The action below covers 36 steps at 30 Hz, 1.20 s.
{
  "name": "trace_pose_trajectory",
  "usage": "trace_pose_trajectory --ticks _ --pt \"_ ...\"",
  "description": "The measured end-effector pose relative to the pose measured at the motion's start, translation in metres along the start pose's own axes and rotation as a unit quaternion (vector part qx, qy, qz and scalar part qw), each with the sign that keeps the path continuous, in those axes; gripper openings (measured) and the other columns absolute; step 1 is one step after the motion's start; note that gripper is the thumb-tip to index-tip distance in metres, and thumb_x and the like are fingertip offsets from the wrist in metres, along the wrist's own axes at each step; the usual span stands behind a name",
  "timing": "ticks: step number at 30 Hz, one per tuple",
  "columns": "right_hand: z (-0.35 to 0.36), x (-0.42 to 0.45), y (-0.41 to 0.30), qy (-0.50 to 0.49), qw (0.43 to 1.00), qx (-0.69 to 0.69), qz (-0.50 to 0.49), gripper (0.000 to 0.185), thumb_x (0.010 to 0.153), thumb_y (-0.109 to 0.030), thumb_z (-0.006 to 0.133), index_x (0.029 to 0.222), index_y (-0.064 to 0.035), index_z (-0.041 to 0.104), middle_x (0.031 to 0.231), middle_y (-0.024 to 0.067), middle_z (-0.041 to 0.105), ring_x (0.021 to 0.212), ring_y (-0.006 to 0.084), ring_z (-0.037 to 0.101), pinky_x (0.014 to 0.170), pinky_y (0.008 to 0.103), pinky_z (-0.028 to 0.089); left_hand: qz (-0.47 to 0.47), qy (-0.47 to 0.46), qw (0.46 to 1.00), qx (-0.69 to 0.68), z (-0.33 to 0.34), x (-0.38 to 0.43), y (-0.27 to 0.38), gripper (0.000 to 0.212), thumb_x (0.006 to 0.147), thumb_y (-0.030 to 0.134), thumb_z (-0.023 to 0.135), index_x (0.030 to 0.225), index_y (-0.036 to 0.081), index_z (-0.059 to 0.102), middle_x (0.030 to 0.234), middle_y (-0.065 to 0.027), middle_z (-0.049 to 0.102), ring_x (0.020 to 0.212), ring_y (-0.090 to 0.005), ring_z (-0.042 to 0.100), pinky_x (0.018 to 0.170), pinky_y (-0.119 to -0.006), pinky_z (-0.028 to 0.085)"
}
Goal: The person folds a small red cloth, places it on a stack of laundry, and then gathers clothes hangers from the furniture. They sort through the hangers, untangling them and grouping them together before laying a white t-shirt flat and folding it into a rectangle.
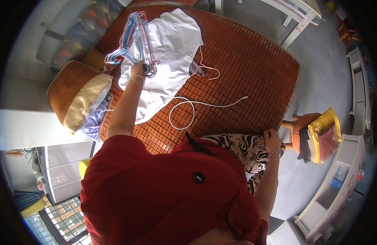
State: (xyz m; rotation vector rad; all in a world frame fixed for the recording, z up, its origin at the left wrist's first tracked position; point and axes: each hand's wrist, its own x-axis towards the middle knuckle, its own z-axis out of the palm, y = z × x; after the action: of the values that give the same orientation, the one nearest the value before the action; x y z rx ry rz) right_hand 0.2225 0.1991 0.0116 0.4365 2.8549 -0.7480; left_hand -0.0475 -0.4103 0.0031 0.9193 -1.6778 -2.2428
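My left hand (138, 69) grips a bunch of pink, blue and white clothes hangers (136, 36) over a white garment (168, 46). That garment lies spread on a brown tile-pattern seat mat (231, 70), with a small tag showing near its right edge. From under the same edge sticks out a pink hanger (207, 68), its hook on the mat. Off to the right, my right hand (271, 141) rests on the black-and-cream patterned cloth (237, 147) over my leg. Its fingers are bent and partly hidden.
A white cable (193, 107) lies looped on the mat. Left of my arm sits a brown and gold cushion (80, 95). Folded clothes (321, 137) are stacked on a wooden stool (295, 131). Along the right wall runs a white shelf unit (332, 180); a white table (294, 18) stands beyond the mat.
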Motion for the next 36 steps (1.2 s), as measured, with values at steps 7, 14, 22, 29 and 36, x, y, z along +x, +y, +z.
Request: trace_pose_trajectory --ticks 7,14,22,29,36 --pt "-0.001 -0.003 0.002 0.011 1.000 -0.027 0.003 0.023 0.085 -0.029 0.055 0.091 -0.0072 0.061 0.091 0.0155 0.062 0.087 0.0347 0.058 0.074 0.0418 0.046 -0.078 -0.029 0.992 -0.093 -0.067 0.076 0.019 0.005 0.078 0.004 0.059 0.075 0.002 0.055 0.072 -0.0108 0.060 0.058 -0.0247 0.060 0.051 -0.043 0.051" --pt "-0.005 -0.003 -0.014 0.011 0.999 -0.037 0.020 0.021 0.085 -0.028 0.054 0.089 -0.0080 0.062 0.091 0.0148 0.062 0.086 0.0358 0.059 0.075 0.0439 0.047 -0.182 -0.037 0.981 -0.053 -0.141 0.072 0.039 0.012 0.082 0.010 0.061 0.086 0.000 0.062 0.074 -0.0104 0.063 0.068 -0.0239 0.064 0.060 -0.035 0.054" --pt "0.000 -0.003 -0.006 0.015 1.000 -0.015 0.020 0.021 0.085 -0.027 0.054 0.088 -0.0076 0.060 0.089 0.0146 0.062 0.085 0.0357 0.059 0.073 0.0441 0.047 -0.152 0.018 0.984 0.095 -0.145 0.081 0.011 0.027 0.084 0.024 0.065 0.095 -0.001 0.062 0.087 -0.0112 0.067 0.067 -0.0221 0.064 0.058 -0.034 0.053" --pt "0.003 -0.006 -0.002 0.041 0.999 -0.012 0.012 0.020 0.085 -0.027 0.054 0.087 -0.0081 0.060 0.086 0.0139 0.062 0.083 0.0355 0.059 0.071 0.0430 0.047 0.048 0.369 0.678 0.634 0.006 -0.047 0.049 0.050 0.075 0.035 0.067 0.112 0.003 0.054 0.113 -0.0138 0.056 0.106 -0.0250 0.052 0.079 -0.041 0.048" --pt "-0.005 -0.006 -0.011 0.040 0.999 0.016 0.033 0.021 0.085 -0.027 0.054 0.087 -0.0070 0.060 0.089 0.0125 0.063 0.084 0.0337 0.060 0.074 0.0427 0.047 0.233 -0.261 0.548 0.760 0.110 -0.170 -0.043 0.055 0.076 0.022 0.067 0.120 0.001 0.043 0.117 -0.0199 0.048 0.111 -0.0286 0.049 0.093 -0.036 0.045"
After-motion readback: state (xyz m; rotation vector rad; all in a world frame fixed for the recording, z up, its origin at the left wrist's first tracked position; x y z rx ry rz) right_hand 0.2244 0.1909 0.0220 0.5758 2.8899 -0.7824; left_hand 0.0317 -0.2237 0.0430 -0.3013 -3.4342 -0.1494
